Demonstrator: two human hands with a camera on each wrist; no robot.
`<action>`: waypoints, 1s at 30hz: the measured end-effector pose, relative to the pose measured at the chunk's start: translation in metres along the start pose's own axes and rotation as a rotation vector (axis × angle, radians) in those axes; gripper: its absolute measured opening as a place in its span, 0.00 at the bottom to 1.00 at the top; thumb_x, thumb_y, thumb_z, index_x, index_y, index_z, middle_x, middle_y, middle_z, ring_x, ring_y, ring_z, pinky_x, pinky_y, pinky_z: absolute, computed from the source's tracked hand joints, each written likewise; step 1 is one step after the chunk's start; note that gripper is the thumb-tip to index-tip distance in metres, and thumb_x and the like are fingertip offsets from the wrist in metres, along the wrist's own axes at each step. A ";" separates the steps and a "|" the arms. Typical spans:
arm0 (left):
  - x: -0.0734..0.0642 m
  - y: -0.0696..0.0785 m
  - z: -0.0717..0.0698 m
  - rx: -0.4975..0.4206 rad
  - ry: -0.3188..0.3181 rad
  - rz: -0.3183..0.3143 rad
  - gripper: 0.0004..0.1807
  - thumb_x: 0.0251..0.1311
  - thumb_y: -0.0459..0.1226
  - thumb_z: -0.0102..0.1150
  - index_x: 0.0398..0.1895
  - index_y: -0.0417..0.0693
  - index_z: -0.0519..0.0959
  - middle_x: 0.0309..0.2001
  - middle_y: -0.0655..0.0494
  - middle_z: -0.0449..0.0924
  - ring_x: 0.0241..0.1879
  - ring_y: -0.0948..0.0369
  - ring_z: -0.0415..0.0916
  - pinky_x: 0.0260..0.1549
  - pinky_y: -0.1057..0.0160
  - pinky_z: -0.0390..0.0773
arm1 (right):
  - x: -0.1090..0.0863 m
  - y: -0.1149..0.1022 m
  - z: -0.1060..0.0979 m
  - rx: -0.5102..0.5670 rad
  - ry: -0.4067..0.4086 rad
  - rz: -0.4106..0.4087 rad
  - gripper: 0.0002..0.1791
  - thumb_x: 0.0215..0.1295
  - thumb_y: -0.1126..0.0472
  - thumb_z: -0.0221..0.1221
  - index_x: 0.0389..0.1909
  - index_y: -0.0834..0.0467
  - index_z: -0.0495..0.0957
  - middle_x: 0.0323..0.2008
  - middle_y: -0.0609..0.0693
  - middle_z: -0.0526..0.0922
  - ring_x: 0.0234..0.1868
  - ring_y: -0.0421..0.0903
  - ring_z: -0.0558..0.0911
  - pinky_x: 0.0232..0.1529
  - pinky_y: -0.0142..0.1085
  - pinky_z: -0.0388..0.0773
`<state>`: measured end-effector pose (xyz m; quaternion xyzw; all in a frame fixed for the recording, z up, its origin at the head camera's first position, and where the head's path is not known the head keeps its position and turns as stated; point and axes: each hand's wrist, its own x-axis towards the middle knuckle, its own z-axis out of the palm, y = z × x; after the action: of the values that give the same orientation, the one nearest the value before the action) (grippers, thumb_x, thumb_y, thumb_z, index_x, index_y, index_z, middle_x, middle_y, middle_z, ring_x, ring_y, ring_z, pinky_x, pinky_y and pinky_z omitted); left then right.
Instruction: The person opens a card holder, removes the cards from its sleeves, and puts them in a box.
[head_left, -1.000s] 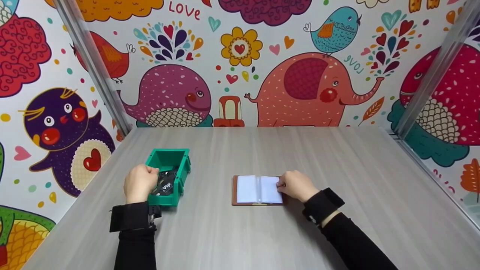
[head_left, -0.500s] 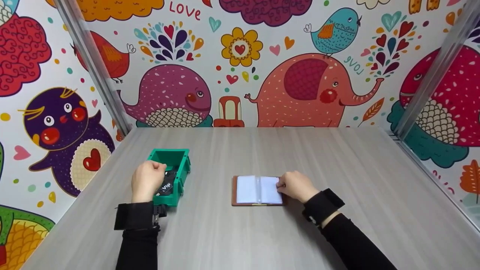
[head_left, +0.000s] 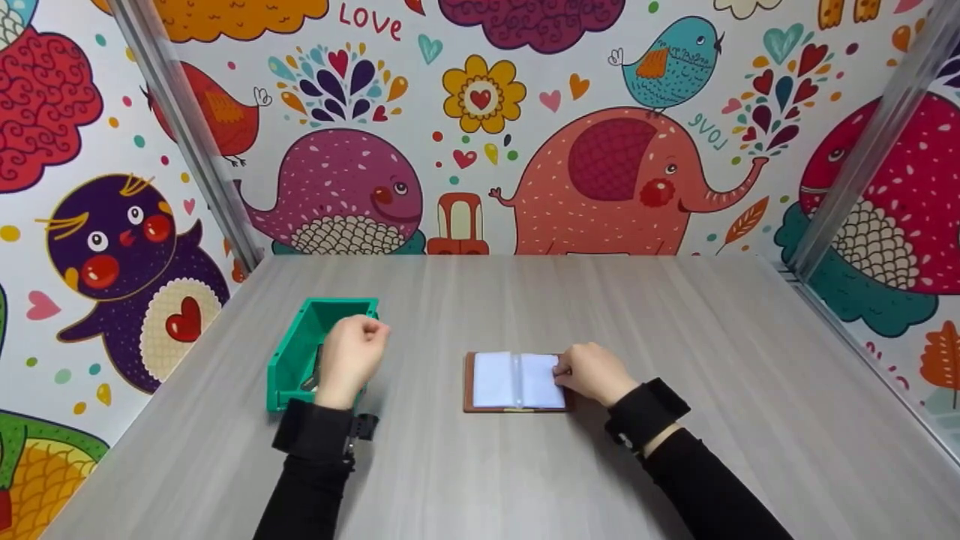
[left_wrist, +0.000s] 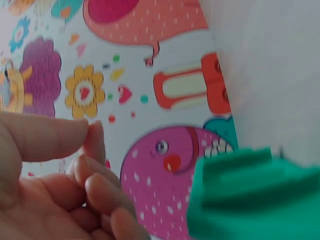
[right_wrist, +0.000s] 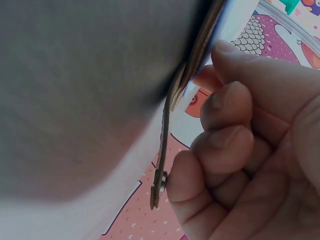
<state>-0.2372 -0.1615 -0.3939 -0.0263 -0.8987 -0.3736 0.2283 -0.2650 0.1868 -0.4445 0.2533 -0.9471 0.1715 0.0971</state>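
Note:
My left hand (head_left: 352,356) hovers over the right side of a green bin (head_left: 289,367). Its thumb and index fingertips meet, the other fingers are curled, and nothing shows between them in the left wrist view. Dark cards (head_left: 311,379) lie in the bin, mostly hidden by this hand. A brown card holder (head_left: 469,382) lies spread on the table, with whitish plastic sleeves on both sides. My right hand (head_left: 596,371) pinches the right-hand sleeve (head_left: 540,381) at its outer edge. In the right wrist view, the holder's strap (right_wrist: 164,145) with a metal snap sticks out beside my curled fingers.
The table (head_left: 480,472) has a pale wood grain. A wall (head_left: 480,165) with printed cartoon animals stands behind it, and metal posts (head_left: 191,142) rise at the corners. The bin stands left of the card holder with table surface between them.
My left hand has moved right, from the bin's left edge across to its right side, and now covers most of the cards. The right hand and card holder have stayed in place.

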 end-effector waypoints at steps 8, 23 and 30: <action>-0.004 0.014 0.035 0.062 -0.102 0.067 0.05 0.58 0.32 0.62 0.30 0.38 0.85 0.30 0.48 0.84 0.31 0.51 0.80 0.34 0.53 0.77 | 0.001 0.000 0.001 -0.003 0.002 0.003 0.04 0.48 0.67 0.73 0.25 0.57 0.88 0.25 0.48 0.85 0.25 0.48 0.82 0.29 0.43 0.78; -0.022 0.033 0.087 0.179 -0.343 0.151 0.04 0.51 0.32 0.66 0.21 0.47 0.84 0.25 0.57 0.81 0.23 0.60 0.75 0.24 0.59 0.75 | 0.002 0.001 0.002 0.014 -0.002 0.019 0.04 0.48 0.67 0.72 0.26 0.57 0.88 0.26 0.48 0.86 0.26 0.47 0.81 0.30 0.43 0.78; -0.026 0.037 0.098 0.231 -0.378 0.195 0.06 0.48 0.32 0.69 0.19 0.48 0.82 0.24 0.58 0.78 0.26 0.57 0.75 0.24 0.59 0.74 | 0.002 0.001 0.002 0.017 -0.009 0.032 0.03 0.49 0.67 0.72 0.25 0.57 0.88 0.26 0.47 0.85 0.26 0.46 0.81 0.29 0.43 0.78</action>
<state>-0.2443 -0.0652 -0.4408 -0.1559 -0.9555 -0.2328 0.0927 -0.2674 0.1863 -0.4467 0.2395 -0.9500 0.1801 0.0879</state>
